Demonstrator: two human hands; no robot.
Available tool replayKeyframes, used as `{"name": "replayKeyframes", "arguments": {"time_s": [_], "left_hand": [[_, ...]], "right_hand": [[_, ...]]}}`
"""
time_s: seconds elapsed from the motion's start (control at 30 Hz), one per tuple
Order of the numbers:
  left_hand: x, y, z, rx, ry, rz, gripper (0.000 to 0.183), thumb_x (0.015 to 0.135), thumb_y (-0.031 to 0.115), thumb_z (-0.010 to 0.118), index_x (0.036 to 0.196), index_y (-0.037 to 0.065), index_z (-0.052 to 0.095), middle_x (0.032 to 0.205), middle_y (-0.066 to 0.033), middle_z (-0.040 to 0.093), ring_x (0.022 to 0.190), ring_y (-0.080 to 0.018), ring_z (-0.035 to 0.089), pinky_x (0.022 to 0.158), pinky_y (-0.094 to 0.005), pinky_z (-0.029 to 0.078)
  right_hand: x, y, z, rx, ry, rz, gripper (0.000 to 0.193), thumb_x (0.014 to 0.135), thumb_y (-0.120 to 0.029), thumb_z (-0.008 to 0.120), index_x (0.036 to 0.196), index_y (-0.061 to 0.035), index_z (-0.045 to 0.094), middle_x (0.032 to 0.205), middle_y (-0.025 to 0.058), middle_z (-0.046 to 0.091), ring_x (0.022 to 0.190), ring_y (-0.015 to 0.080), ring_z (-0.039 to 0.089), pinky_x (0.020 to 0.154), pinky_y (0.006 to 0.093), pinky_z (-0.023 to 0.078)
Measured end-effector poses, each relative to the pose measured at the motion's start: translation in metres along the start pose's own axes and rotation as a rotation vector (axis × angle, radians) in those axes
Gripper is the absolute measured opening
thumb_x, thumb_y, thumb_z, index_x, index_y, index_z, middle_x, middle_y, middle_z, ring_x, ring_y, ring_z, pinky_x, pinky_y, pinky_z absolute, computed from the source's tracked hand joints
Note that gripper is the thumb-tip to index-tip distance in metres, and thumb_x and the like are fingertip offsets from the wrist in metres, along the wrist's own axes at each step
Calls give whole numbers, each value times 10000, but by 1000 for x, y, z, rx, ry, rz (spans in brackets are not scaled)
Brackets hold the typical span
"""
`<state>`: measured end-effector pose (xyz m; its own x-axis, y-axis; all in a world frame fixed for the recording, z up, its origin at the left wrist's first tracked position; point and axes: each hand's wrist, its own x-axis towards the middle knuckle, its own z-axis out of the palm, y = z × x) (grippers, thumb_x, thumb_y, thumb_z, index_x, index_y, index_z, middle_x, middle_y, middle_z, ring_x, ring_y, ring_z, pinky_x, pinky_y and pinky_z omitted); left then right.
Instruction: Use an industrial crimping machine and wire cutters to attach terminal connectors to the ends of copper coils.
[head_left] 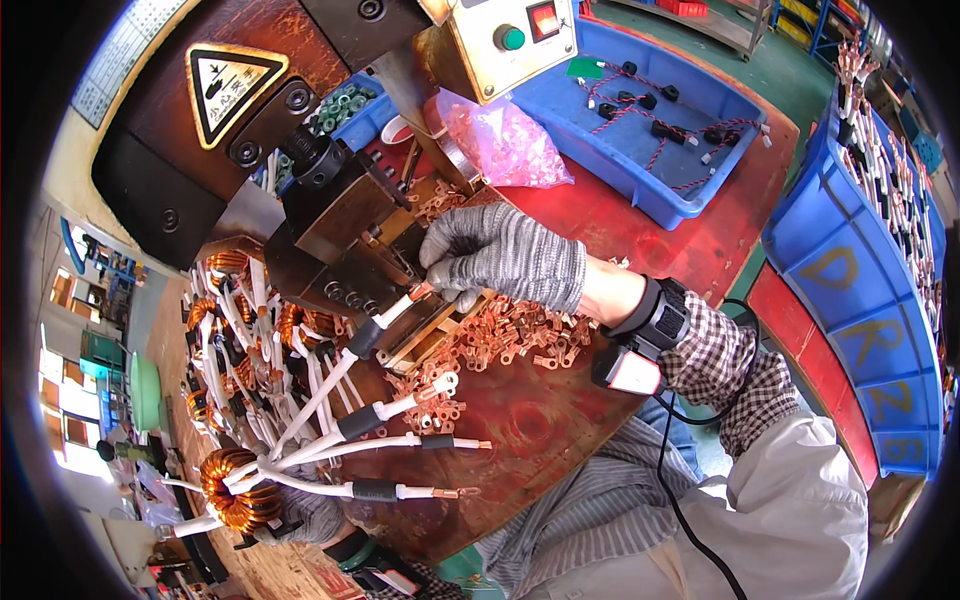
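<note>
Both hands wear grey knit gloves. Right hand [500, 262] pinches the tip of 1 white wire [385, 318] at the mouth of the dark press [345, 225], probably to steady its copper lug between the dies. Left hand [305, 515], low at the table edge, is closed around the copper coil [238, 490], so its 4 or so white leads fan toward the press. Loose copper lugs [500, 335] lie heaped on the red table [640, 225] within the right hand's reach. Behind, a blue tray [660, 195] holds black parts on twisted wires; a pink bag [505, 145] holds small pieces, too blurred to name; another blue bin [850, 290] at the right holds more wired parts.
</note>
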<state>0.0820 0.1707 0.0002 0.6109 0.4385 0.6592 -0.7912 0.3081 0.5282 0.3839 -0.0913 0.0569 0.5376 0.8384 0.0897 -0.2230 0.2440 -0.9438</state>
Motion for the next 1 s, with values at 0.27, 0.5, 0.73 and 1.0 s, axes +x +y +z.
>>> {"name": "replayKeyframes", "arguments": {"time_s": [0.27, 0.5, 0.73, 1.0], "left_hand": [[12, -15, 35, 6, 437, 63, 762, 660, 362, 672, 1288, 135, 306, 1313, -120, 334, 1175, -361, 344, 980, -539, 258], [33, -39, 79, 343, 714, 340, 657, 686, 341, 645, 1233, 86, 386, 1254, -124, 411, 1151, -300, 393, 1005, -489, 260], [27, -30, 66, 350, 608, 264, 635, 682, 338, 636, 1217, 89, 402, 1240, -126, 421, 1147, -302, 391, 1003, -486, 264], [27, -28, 61, 285, 646, 262, 670, 654, 349, 661, 1214, 87, 403, 1240, -131, 418, 1147, -305, 387, 998, -502, 265]], "right_hand": [[18, 2, -4, -47, 71, 53, 120, 731, -19, 614, 835, 24, 572, 706, 89, 592, 588, 149, 596, 519, 245, 523], [24, 4, -5, -122, 73, 57, 125, 739, -45, 615, 850, 2, 582, 731, 77, 610, 627, 130, 601, 535, 234, 519], [24, 8, -6, -112, 116, -45, 49, 684, -32, 630, 718, 2, 621, 637, 79, 606, 519, 135, 585, 457, 241, 496], [23, 7, -6, -142, 120, -79, 68, 674, -61, 649, 707, -9, 619, 624, 65, 601, 514, 127, 571, 475, 250, 479]]}}
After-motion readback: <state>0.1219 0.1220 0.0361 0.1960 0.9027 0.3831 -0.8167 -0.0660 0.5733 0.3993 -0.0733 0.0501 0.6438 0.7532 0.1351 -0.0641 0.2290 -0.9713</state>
